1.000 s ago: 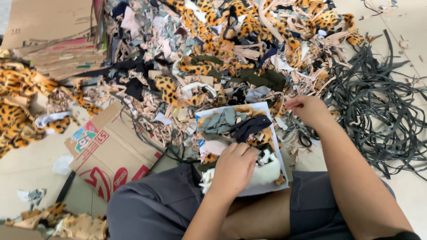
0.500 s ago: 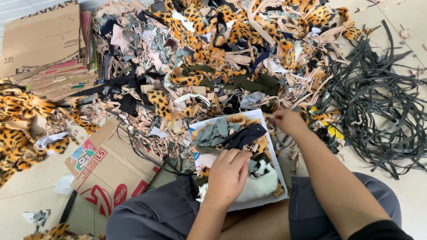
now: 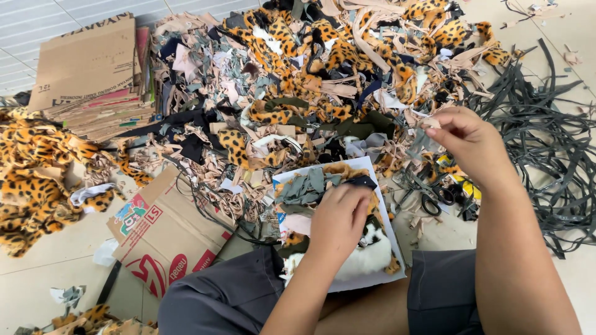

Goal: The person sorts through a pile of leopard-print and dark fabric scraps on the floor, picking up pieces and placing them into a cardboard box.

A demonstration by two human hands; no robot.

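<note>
My left hand (image 3: 338, 218) presses flat on fabric scraps lying on a white sheet (image 3: 377, 205) that rests on my lap. Under it are grey-green, dark, leopard-print and white fluffy pieces (image 3: 366, 257). My right hand (image 3: 469, 146) is raised over the scrap heap to the right, its fingertips pinched on a small beige scrap (image 3: 433, 123). A big pile of mixed fabric scraps (image 3: 298, 80), many leopard-print, fills the floor in front of me.
A tangle of dark strips (image 3: 546, 142) lies at the right. Black-handled scissors (image 3: 431, 198) lie beside the sheet. Flattened cardboard (image 3: 87, 68) is stacked far left, a printed cardboard piece (image 3: 164, 236) near my left knee, and leopard fabric (image 3: 34, 180) at the left edge.
My right hand rose from the sheet's corner and moved right, lifting a small beige scrap. My left hand stayed pressed on the scraps on the sheet.
</note>
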